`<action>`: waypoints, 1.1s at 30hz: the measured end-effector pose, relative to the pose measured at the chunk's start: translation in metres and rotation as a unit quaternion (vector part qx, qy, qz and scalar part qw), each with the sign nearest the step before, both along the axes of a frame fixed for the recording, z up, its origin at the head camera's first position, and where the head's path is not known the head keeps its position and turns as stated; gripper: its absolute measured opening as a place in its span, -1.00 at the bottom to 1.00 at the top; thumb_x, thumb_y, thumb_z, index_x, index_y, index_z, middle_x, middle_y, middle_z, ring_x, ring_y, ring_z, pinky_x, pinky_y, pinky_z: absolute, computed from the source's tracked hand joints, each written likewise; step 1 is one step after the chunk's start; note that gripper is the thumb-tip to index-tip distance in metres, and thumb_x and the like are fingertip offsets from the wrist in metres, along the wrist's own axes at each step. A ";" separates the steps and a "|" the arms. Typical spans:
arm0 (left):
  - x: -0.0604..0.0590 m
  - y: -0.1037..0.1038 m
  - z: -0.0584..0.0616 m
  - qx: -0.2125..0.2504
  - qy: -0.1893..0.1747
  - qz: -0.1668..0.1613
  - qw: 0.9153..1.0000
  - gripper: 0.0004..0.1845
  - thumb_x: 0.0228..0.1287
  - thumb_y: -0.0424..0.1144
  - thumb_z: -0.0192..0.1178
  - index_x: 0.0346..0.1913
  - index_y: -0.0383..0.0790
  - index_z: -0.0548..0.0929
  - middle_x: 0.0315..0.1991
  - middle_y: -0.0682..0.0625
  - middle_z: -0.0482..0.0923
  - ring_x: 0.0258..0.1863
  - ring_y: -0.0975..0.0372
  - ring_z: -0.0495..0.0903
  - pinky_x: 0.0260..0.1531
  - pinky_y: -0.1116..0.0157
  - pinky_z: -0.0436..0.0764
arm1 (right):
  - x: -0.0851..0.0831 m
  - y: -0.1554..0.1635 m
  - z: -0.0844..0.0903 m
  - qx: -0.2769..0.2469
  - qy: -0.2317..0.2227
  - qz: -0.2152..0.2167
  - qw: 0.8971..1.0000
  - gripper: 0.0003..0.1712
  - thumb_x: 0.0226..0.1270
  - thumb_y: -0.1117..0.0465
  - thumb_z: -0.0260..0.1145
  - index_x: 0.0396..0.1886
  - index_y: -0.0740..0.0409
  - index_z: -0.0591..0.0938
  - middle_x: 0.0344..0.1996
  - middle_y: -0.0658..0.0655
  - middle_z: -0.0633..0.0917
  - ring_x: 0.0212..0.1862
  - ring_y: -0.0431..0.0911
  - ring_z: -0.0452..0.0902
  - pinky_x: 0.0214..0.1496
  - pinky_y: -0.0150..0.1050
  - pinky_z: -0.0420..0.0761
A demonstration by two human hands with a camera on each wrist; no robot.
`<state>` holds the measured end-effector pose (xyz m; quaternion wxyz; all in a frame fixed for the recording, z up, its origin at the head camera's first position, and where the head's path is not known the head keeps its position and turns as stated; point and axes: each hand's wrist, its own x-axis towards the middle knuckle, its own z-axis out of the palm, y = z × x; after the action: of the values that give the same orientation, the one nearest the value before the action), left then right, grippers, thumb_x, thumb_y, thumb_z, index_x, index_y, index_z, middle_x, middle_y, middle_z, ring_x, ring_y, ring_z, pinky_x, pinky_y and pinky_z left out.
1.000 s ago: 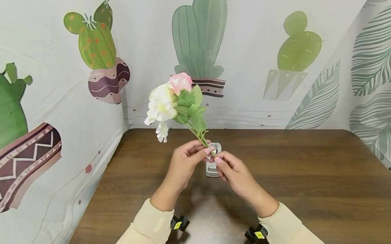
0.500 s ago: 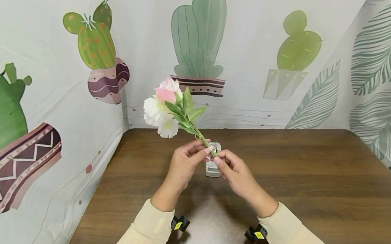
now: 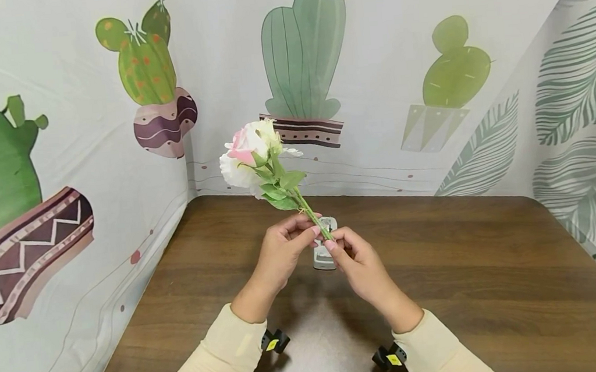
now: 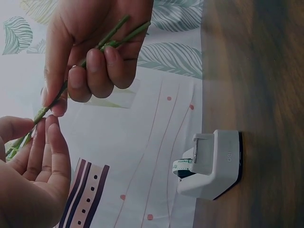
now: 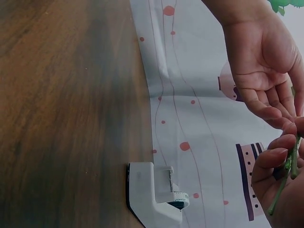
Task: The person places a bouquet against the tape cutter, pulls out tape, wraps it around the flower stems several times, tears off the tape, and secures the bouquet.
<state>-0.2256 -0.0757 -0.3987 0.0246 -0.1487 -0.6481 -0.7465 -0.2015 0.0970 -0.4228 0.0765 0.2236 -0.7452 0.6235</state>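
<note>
flower bunch [image 3: 253, 154] is held up over the far middle of the table [image 3: 469, 289], blooms tilted up and to the left, stems [image 3: 312, 213] running down into both hands. lower stem ends are hidden behind the fingers in the head view; wrist views show only bare green stems [image 4: 80, 66], blooms cut off at the frame edge. left hand [image 3: 282, 251] pinches the stems between thumb and fingertips, rest of the fingers loosely extended. right hand [image 3: 359, 263] pinches just below it, fingers curled round the stems; the two sets of fingertips touch. white tape dispenser [image 3: 325, 249] sits on the table right behind the hands, mostly blocked by them from the head cam; clearer in the wrist views [image 4: 213, 166], standing near the backdrop edge, a strip of green tape on its roll. small print on its side is too small to read. cactus-print backdrop [image 3: 303, 51] wraps the rear and left, leaf print on the right. cream sleeves [image 3: 217, 361] and the wrist camera mounts [image 3: 274, 341] are cut off at the bottom.
</note>
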 end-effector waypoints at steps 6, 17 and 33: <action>0.001 0.000 0.000 -0.002 -0.004 0.001 1.000 -0.74 0.32 -0.42 0.26 0.03 -0.45 0.67 -0.35 0.07 0.65 -0.35 0.29 0.66 -0.25 0.38 0.68 | 0.001 0.000 -0.001 0.017 0.016 -0.019 1.000 -0.89 0.54 0.24 0.18 -0.12 0.19 0.59 -0.56 0.05 0.42 -0.54 -0.26 0.32 -0.54 -0.36 0.38; 0.003 0.002 0.001 -0.001 -0.016 0.006 1.000 -0.74 0.32 -0.41 0.26 0.02 -0.47 0.66 -0.35 0.07 0.62 -0.36 0.33 0.64 -0.24 0.41 0.66 | 0.000 -0.001 -0.003 0.034 0.027 -0.040 0.998 -0.91 0.52 0.20 0.22 -0.17 0.12 0.60 -0.54 0.08 0.48 -0.53 -0.25 0.38 -0.51 -0.36 0.44; 0.004 0.003 0.001 -0.004 -0.018 0.014 1.000 -0.77 0.31 -0.43 0.25 -0.06 -0.55 0.64 -0.39 0.10 0.64 -0.37 0.30 0.66 -0.29 0.42 0.66 | 0.001 -0.002 -0.003 0.037 0.040 -0.073 0.996 -0.91 0.50 0.21 0.26 -0.19 0.14 0.63 -0.50 0.11 0.55 -0.52 -0.27 0.39 -0.50 -0.39 0.42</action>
<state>-0.2219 -0.0723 -0.3975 0.0223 -0.1262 -0.6533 -0.7461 -0.2007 0.0948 -0.4257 0.1431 0.1961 -0.7782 0.5792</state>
